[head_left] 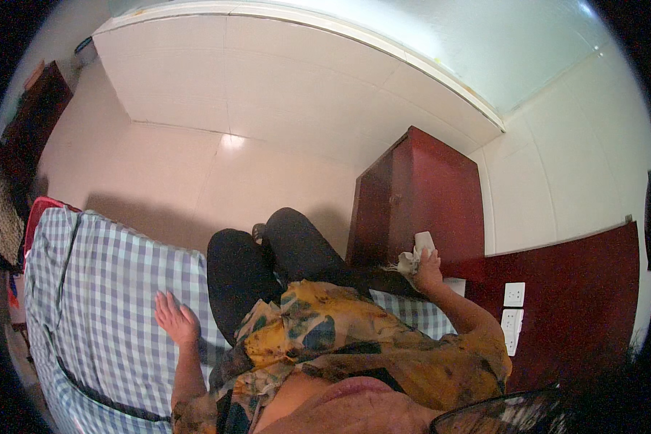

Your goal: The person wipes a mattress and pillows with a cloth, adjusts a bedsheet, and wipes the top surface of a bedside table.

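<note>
My left hand [176, 321] rests with fingers apart on or just above the blue-and-white checked bedding [119, 282]; nothing is in it. On the other side, my right hand [428, 273] grips a pale, crumpled cloth [410, 262] with frayed-looking edges. A pale block-like piece [424, 241] sticks up beside its fingers; whether it is part of the cloth, I cannot tell. This hand is close to the top of a dark red bedside cabinet [439, 200]. My legs in black trousers [304, 244] lie between the two hands.
A dark red headboard [569, 304] with white wall sockets [514, 294] stands at the right. Ahead, a tiled ledge [304, 81] rises from the tiled floor [195, 163]. Dark red furniture [38, 125] and a woven item [4, 222] are at the far left, near a red rim [38, 214].
</note>
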A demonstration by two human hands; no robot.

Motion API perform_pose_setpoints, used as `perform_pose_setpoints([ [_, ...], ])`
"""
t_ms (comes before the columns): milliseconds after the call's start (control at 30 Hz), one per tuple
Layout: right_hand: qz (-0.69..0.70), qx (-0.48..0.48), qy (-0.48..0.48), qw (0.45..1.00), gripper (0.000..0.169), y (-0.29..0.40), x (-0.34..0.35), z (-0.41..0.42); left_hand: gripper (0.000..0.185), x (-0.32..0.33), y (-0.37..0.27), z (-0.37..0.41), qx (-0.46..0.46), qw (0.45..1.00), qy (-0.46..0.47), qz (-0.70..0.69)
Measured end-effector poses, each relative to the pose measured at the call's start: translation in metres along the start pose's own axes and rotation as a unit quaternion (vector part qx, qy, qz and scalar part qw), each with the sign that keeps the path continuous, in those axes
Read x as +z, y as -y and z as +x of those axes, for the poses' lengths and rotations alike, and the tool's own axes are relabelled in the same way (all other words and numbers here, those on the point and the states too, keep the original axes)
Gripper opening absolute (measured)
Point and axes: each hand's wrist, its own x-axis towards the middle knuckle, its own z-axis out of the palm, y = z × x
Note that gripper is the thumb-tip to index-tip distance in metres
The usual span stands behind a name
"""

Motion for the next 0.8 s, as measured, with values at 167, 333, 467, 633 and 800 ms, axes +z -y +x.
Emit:
perform_pose_setpoints([
  [167, -0.069, -0.041, 0.001, 0.997, 0.091, 0.001, 0.013, 0.007, 0.052, -0.003, 0.003, 0.003, -0.011, 1.0, 0.016, -0.001],
  [333, -0.046, 0.098, 0.086, 0.99, 0.093, 0.019, -0.004, 0.005, 0.052, 0.008, 0.01, -0.001, 0.0, 1.0, 0.022, 0.008],
  [467, -0.051, 0.165, 0.102, 0.98, 0.091, 0.028, -0.017, 0.016, 0.052, 0.015, 0.014, -0.004, 0.02, 1.0, -0.013, 0.015],
  [633, -0.066, 0.195, 0.118, 0.971, 0.084, 0.034, -0.018, 0.01, 0.05, 0.016, 0.01, 0.0, 0.037, 0.998, -0.042, 0.017],
  [800, -0.011, 0.196, 0.011, 0.981, 0.06, 0.035, -0.012, 0.012, 0.05, 0.015, 0.009, 0.001, 0.052, 0.997, -0.059, 0.026],
])
